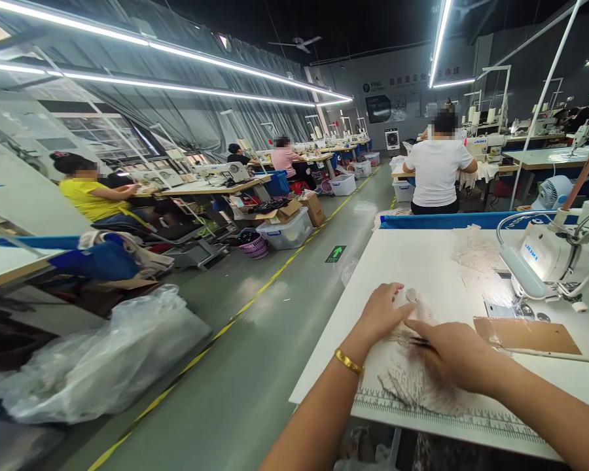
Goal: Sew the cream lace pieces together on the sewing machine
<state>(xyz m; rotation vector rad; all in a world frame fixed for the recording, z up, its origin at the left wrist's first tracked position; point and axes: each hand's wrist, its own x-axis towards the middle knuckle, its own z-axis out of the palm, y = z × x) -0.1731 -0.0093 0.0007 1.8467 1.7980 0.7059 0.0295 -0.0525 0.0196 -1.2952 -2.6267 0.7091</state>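
Note:
A piece of cream, textured lace-like fabric point(412, 383) lies bunched on the white sewing table point(402, 255), near the edge with a printed ruler. My left hand point(383, 315), a gold bracelet on its wrist, is closed on the fabric's upper part. A small round pale piece point(411, 295) shows by its fingertips. From the left, my right hand point(464, 356) meets it over the fabric, index finger stretched toward the left fingers. Under the right fingers a dark slim tool point(421, 342) sticks out; its kind is mostly hidden by the hand.
A JUKI sewing machine point(544, 252) stands at the right, with a brown board point(527, 335) before it. More cream fabric point(476, 247) lies at the table's back. Left of the table run an aisle with a yellow line point(245, 307) and a plastic bag point(108, 353). Co-workers sit at other machines.

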